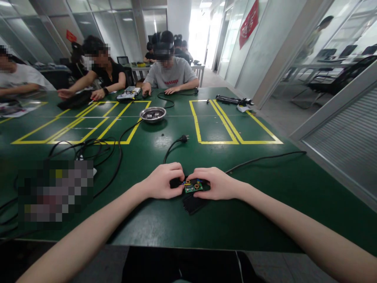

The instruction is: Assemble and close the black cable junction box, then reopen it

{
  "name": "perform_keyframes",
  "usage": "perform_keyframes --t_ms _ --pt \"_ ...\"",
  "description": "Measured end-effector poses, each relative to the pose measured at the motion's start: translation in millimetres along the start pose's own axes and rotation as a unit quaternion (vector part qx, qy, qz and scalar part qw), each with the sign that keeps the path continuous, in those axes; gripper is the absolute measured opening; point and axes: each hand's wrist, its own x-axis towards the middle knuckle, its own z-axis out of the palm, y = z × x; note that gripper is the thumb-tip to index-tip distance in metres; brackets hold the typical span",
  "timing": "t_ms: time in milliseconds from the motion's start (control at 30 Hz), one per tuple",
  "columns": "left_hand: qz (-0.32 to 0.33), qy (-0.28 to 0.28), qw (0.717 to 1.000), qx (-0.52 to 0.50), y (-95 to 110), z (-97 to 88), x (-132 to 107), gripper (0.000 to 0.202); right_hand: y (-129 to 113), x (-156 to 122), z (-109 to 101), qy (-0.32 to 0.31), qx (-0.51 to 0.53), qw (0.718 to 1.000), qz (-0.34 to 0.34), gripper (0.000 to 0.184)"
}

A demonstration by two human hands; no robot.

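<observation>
Between my hands is a small green circuit board [190, 189] with copper-coloured coils and short coloured wires. My left hand [164, 181] is closed, its thumb and fingertips pinching the board's left end, where something dark is partly hidden. My right hand [218, 184] curls around the right end, with its thumb along the near edge and fingers over the far edge. A flat black plastic cover [193, 205] lies on the table just below the board, partly under it. Black cords run out beyond both hands; one leads to a plug [184, 138], the other cord [265, 158] stretches right.
The green table [235, 228] carries yellow tape outlines. A metal bowl [153, 114] with small parts sits ahead. Tangled black cables [88, 147] and a pixelated item [55, 192] lie left. A black tool-like object [232, 100] rests far right. Several people work across the table.
</observation>
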Motion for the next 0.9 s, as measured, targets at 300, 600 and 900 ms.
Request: perform_keyframes --t_ms 300,600,900 --pt "0.0 0.023 1.0 0.009 3.2 1.3 -1.5 0.012 0.3 1.3 -0.9 0.05 -0.119 0.99 0.049 0.061" --pt "-0.074 0.012 0.995 0.066 -6.7 5.1 0.8 0.007 0.9 3.0 4.8 0.072 -0.147 0.985 0.047 0.052" --pt "-0.079 0.015 0.993 0.087 -6.6 7.3 1.2 0.009 0.8 4.5 13.6 0.103 -0.152 0.98 0.076 0.047"
